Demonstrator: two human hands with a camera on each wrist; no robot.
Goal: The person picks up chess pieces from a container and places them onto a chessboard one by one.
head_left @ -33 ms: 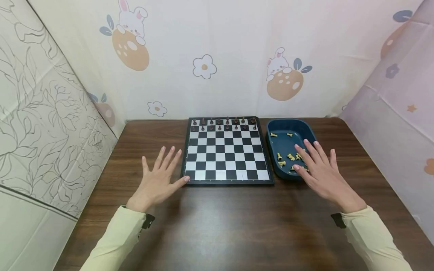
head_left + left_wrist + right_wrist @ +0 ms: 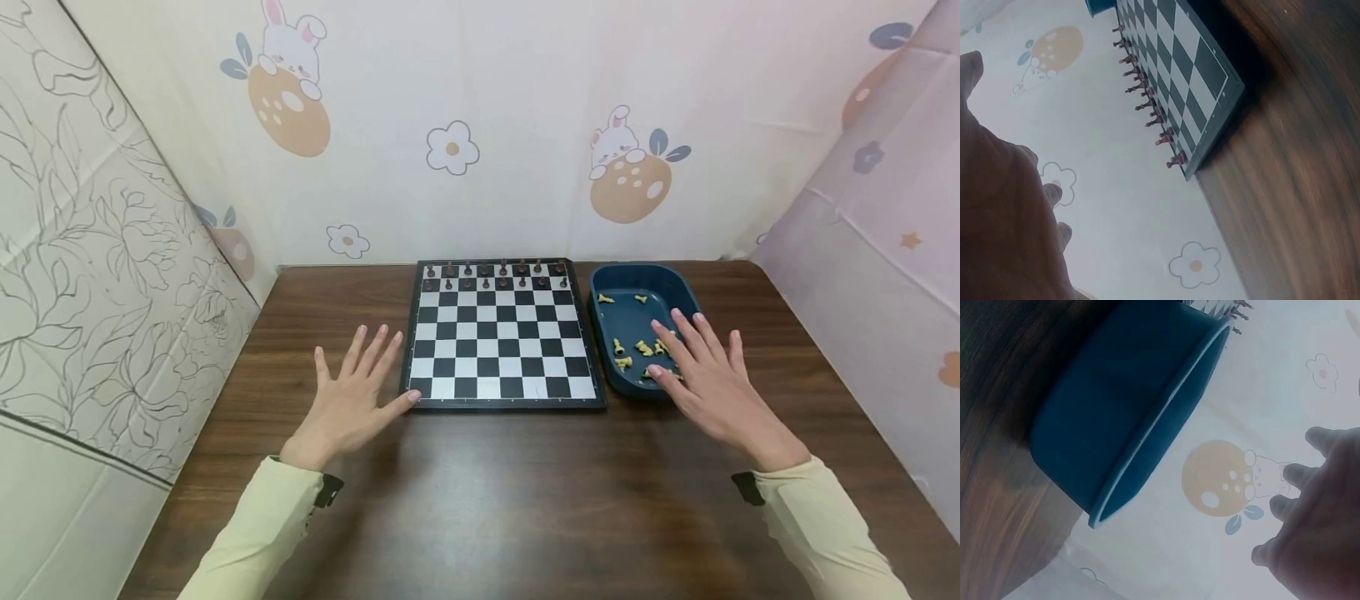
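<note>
A black-and-white chessboard [image 2: 487,343] lies flat on the table, with dark red-brown chess pieces [image 2: 486,283] standing in two rows along its far side. To its right is a blue tray [image 2: 626,313] holding several cream chess pieces [image 2: 643,347], some tipped over. My left hand [image 2: 347,412] is spread with fingers straight beside the board's left edge, its thumb tip overlapping the near left corner. My right hand [image 2: 712,387], likewise spread, is over the tray's near right part and hides some of the pieces there. Neither hand holds anything.
The brown wooden table [image 2: 495,500] reaches a patterned cloth wall [image 2: 525,192] behind the board and tray. Cloth panels also stand at the left [image 2: 90,233] and right. In the right wrist view the tray wall [image 2: 1104,394] rises above the tabletop.
</note>
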